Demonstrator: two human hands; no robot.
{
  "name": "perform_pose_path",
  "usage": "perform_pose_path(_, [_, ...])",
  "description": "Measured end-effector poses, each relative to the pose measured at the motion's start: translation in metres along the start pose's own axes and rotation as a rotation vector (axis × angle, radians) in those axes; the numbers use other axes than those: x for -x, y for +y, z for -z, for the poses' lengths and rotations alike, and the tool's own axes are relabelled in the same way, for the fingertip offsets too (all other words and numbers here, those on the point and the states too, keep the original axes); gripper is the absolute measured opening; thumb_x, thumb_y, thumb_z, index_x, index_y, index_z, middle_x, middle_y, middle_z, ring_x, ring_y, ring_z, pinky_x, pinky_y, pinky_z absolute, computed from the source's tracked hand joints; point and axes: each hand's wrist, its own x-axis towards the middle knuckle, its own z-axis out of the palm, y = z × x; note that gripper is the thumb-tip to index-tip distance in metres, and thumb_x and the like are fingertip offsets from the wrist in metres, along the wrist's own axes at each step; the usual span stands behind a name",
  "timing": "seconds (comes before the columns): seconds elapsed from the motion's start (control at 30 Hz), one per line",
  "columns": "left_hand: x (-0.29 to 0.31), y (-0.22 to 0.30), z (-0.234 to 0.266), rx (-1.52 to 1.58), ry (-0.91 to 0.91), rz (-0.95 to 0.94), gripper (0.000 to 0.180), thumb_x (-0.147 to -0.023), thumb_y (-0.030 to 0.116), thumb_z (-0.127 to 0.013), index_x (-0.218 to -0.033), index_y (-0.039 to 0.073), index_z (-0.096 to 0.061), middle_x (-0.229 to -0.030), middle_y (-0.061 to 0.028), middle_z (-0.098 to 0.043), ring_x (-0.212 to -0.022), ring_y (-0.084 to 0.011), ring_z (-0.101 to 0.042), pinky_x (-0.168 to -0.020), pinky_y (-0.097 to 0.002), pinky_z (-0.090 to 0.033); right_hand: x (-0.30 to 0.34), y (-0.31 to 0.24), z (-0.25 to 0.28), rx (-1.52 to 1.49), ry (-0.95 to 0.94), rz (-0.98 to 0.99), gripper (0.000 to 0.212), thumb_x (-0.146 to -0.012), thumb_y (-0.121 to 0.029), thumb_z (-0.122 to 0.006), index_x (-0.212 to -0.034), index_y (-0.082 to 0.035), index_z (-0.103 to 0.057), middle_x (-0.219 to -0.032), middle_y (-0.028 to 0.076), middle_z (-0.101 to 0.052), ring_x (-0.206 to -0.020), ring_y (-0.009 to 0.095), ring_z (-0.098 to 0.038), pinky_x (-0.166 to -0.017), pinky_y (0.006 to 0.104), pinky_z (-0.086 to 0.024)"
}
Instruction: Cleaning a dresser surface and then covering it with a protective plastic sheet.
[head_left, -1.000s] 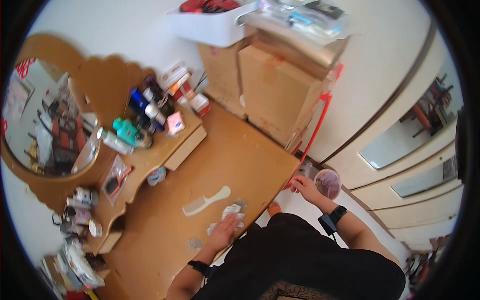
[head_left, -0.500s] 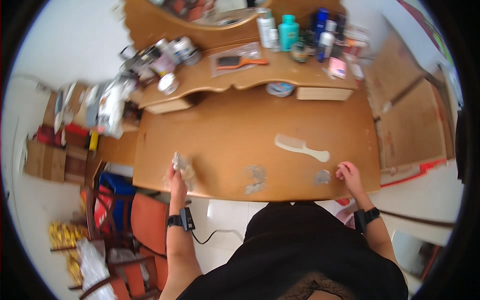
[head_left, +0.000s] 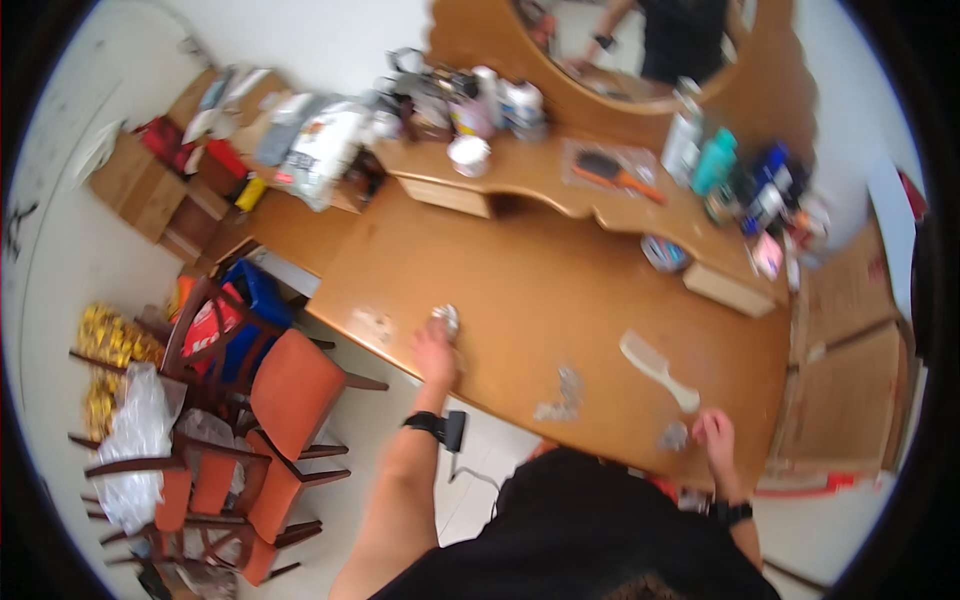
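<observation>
On the left part of the brown wooden desk, my left hand (head_left: 433, 352) is closed around a small crumpled silvery-white bundle (head_left: 447, 318); blur hides what kind of thing it is. A faint whitish patch (head_left: 372, 325) lies to that hand's left by the front edge. My right hand (head_left: 714, 430) has its fingers curled in, and whatever they hold, if anything, is hidden. Just left of it is a small greyish shiny clump (head_left: 673, 436). A cream comb (head_left: 660, 370) lies beyond the right hand. Several silvery scraps (head_left: 562, 395) are spread between my hands.
The desk's raised back shelf carries a hairbrush (head_left: 615, 175) on plastic, a white jar (head_left: 468, 155), a teal bottle (head_left: 714, 160) and other bottles below a mirror (head_left: 640, 50). Orange chairs (head_left: 300, 385) crowd the left floor. Cardboard boxes (head_left: 845, 400) stand at right.
My view has turned left, so the desk now appears slanted. The left hand is lower over the desktop with the bundle. My right hand stays beside the greyish clump.
</observation>
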Motion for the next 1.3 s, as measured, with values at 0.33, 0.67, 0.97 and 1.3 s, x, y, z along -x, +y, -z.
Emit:
perform_pose_path(0.33, [0.092,0.158,0.033,0.415,-0.2,-0.837,0.042,-0.076,0.013,-0.049,-0.117,0.003,-0.047,-0.115,-0.013,-0.051,-0.1,-0.0287,-0.049,-0.083,-0.0399,-0.042,0.011,0.008,-0.01,-0.08,0.056,0.014,0.012,-0.089,-0.014,-0.046,-0.087,-0.004,-0.053,-0.066,0.002,-0.055,-0.057,0.008,-0.052,-0.05,0.0193,-0.04])
perform_pose_path(0.67, [0.01,0.06,0.0,0.391,-0.097,0.122,0.035,-0.084,0.016,-0.044,-0.115,0.0,-0.047,-0.11,-0.0219,-0.052,-0.1,-0.0363,-0.049,-0.088,-0.0424,-0.04,0.004,0.012,-0.024,-0.069,-0.133,0.027,0.011,-0.089,-0.014,-0.047,-0.089,-0.005,-0.053,-0.066,0.002,-0.056,-0.056,0.008,-0.052,-0.051,0.0192,-0.04])
perform_pose_path(0.97, [0.094,0.11,0.064,0.899,-0.407,0.198,0.039,-0.087,0.021,-0.047,-0.121,0.0,-0.045,-0.112,-0.0211,-0.054,-0.099,-0.0307,-0.055,-0.085,-0.0339,-0.044,-0.012,-0.043,-0.114,0.279,-0.56,0.459,0.023,-0.081,-0.012,-0.057,-0.102,-0.002,-0.053,-0.098,0.01,-0.053,-0.09,0.021,-0.052,-0.077,0.0332,-0.043])
perform_pose_path(1.3, [0.298,-0.023,0.132,0.665,-0.368,0.462,0.029,-0.085,0.014,-0.049,-0.109,0.0,-0.055,-0.095,-0.0165,-0.062,-0.083,-0.0236,-0.063,-0.075,-0.0315,-0.048,-0.043,-0.08,-0.241,0.906,-0.641,0.915,0.053,-0.075,-0.017,-0.062,-0.124,-0.007,-0.045,-0.137,0.019,-0.026,-0.126,0.039,-0.023,-0.105,0.0425,-0.024])
